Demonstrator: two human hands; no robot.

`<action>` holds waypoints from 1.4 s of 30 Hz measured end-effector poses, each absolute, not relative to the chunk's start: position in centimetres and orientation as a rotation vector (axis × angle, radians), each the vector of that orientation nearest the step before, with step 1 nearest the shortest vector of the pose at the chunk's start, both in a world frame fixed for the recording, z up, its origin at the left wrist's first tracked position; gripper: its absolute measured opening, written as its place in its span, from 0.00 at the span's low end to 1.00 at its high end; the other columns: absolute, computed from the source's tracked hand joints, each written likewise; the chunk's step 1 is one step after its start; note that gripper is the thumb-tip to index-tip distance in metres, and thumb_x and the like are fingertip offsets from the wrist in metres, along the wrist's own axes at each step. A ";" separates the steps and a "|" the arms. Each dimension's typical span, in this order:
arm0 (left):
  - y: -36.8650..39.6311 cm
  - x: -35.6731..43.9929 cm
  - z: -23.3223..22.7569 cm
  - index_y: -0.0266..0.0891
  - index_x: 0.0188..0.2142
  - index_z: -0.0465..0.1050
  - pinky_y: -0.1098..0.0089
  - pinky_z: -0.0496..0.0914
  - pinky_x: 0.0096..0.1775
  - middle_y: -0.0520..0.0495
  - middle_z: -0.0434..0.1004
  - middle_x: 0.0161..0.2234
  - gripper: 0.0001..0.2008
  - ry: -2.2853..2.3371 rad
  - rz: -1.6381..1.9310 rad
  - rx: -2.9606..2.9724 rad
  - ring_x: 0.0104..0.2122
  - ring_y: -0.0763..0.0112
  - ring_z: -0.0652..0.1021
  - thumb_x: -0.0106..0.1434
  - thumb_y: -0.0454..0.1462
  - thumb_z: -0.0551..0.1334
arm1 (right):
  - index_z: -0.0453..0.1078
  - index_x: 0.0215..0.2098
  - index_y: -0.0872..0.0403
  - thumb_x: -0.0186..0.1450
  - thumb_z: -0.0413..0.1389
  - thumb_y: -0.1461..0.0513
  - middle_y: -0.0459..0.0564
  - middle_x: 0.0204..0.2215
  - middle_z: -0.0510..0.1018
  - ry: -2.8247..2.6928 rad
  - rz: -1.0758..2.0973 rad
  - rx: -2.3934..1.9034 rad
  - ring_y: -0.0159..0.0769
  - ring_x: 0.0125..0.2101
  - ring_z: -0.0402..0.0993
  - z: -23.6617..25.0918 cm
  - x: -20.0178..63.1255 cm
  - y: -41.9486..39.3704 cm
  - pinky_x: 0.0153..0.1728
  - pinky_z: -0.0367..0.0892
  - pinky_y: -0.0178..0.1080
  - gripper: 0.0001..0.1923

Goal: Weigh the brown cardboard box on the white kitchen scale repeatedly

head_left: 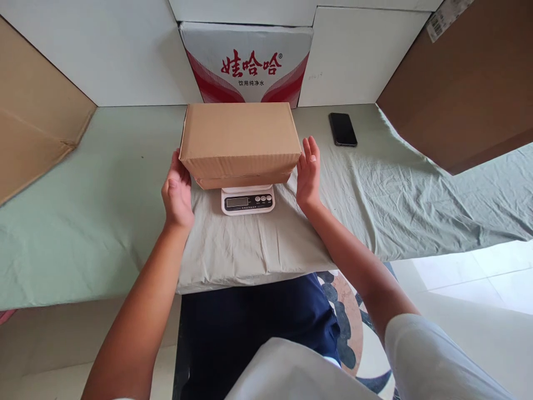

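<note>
Cardboard box [240, 132], upper centre of frame, over scale [249, 201].
Right hand [308, 173] flat, fingers extended beside box; left hand [178, 194] at opposite side, fingers partly hidden, grip I cannot tell.

My top [291, 372]: pale greyish white, plain cloth, short-sleeved; right sleeve [441, 355] loose, ending near my elbow. My lower garment [258, 314]: dark navy, smooth, softly creased. My left hand [178, 194] and right hand [308, 175]: bare, as are my forearms [141, 305].
</note>
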State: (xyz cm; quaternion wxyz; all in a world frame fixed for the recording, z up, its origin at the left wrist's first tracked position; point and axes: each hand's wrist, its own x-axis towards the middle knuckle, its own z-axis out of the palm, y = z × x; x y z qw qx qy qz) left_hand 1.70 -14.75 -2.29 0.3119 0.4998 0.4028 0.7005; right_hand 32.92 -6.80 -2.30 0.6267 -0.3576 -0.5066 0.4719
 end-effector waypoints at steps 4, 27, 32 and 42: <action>-14.7 1.4 -2.5 0.49 0.70 0.79 0.44 0.57 0.82 0.44 0.69 0.79 0.47 1.059 1.842 1.323 0.81 0.41 0.62 0.63 0.73 0.64 | 0.55 0.77 0.35 0.66 0.52 0.28 0.45 0.86 0.53 -1.140 1.126 -0.832 0.53 0.87 0.46 -1.8 32.9 -7.0 0.86 0.46 0.66 0.48; -15.8 3.7 -1.1 0.42 0.63 0.81 0.46 0.66 0.75 0.33 0.80 0.66 0.47 1.166 1.796 1.339 0.72 0.37 0.74 0.63 0.75 0.61 | 0.57 0.76 0.35 0.67 0.49 0.27 0.44 0.83 0.61 -1.214 1.180 -0.847 0.52 0.84 0.54 -0.9 31.8 -8.7 0.86 0.50 0.67 0.46; -16.1 4.0 -0.9 0.49 0.69 0.78 0.47 0.67 0.75 0.37 0.78 0.70 0.48 1.144 1.706 1.386 0.78 0.38 0.67 0.62 0.75 0.61 | 0.64 0.74 0.35 0.69 0.52 0.29 0.42 0.80 0.66 -1.287 1.162 -0.840 0.49 0.84 0.53 0.3 31.2 -10.2 0.87 0.49 0.59 0.42; -16.1 4.2 -0.9 0.51 0.68 0.79 0.47 0.70 0.74 0.37 0.80 0.67 0.49 1.143 1.707 1.359 0.78 0.38 0.67 0.59 0.76 0.62 | 0.68 0.72 0.37 0.69 0.53 0.31 0.45 0.74 0.75 -1.336 1.143 -0.799 0.50 0.80 0.62 0.2 30.8 -10.2 0.84 0.58 0.54 0.40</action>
